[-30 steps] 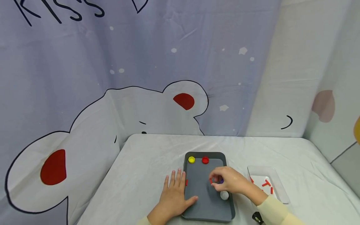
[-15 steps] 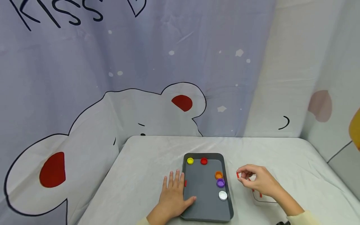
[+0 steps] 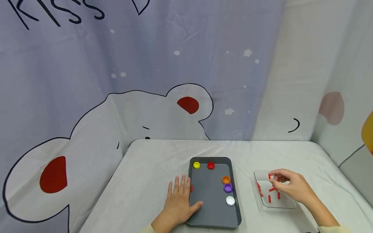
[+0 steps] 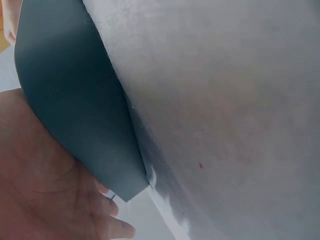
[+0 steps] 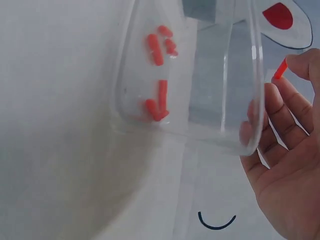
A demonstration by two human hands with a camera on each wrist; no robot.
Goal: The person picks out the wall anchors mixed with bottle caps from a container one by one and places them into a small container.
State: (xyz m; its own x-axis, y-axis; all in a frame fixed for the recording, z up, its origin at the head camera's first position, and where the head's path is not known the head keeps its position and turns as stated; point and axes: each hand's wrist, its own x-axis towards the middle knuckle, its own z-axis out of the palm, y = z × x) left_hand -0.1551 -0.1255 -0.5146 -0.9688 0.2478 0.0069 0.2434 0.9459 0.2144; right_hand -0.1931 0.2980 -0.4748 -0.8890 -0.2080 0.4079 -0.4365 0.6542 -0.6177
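Note:
Between thumb and index finger, my right hand (image 3: 295,187) pinches a short red stick (image 3: 269,176) above the clear plastic box (image 3: 281,208). The right wrist view shows the same red stick (image 5: 280,69) raised beyond the box wall. Several more red sticks (image 3: 269,198) lie loose in that box. My left hand (image 3: 178,205) lies with straight fingers along the left edge of a grey tray (image 3: 208,212), thumb over its rim. Beside its fingertips a small red piece (image 3: 191,188) shows at the tray's left side; its full shape is hidden.
Small round caps sit in the tray: yellow (image 3: 196,165) and red (image 3: 210,165) at the far end, orange (image 3: 226,180), purple (image 3: 228,188) and white (image 3: 230,201) along the right side. A white cloth (image 3: 157,168) covers the table; a printed curtain (image 3: 163,48) hangs behind.
My right hand has moved right from over the tray to above the clear box, keeping the red stick pinched. The orange and purple caps are now uncovered. My left hand stays put.

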